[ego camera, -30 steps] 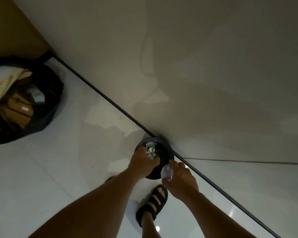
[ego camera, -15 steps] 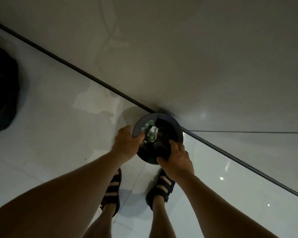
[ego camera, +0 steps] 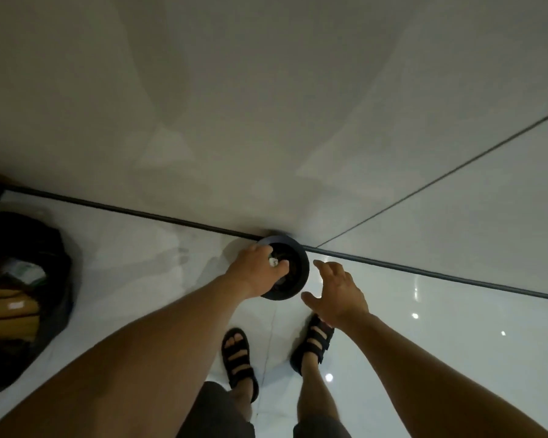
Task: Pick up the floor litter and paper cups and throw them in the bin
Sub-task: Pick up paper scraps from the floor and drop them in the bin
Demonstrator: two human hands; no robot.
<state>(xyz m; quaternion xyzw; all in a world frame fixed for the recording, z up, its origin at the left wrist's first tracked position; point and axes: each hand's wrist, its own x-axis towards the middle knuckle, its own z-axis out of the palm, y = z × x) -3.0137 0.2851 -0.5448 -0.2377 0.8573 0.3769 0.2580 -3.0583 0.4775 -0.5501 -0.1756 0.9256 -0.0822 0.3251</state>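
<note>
A small round dark bin (ego camera: 299,262) stands on the glossy white floor against the wall. My left hand (ego camera: 255,268) reaches over its left rim, fingers curled around a small white scrap of litter (ego camera: 272,262) just above the opening. My right hand (ego camera: 336,290) hovers to the right of the bin with fingers spread and nothing in it. The bin's inside is dark and partly hidden by my left hand.
A black rubbish bag (ego camera: 23,298) full of cardboard and paper sits on the floor at far left. A dark strip (ego camera: 140,213) runs along the base of the wall. My sandalled feet (ego camera: 238,355) stand just behind the bin.
My right hand has let go of the bin rim and pulled back to the right, fingers spread. My left hand now sits over the opening with white litter. The view swung so the bag is back in sight.
</note>
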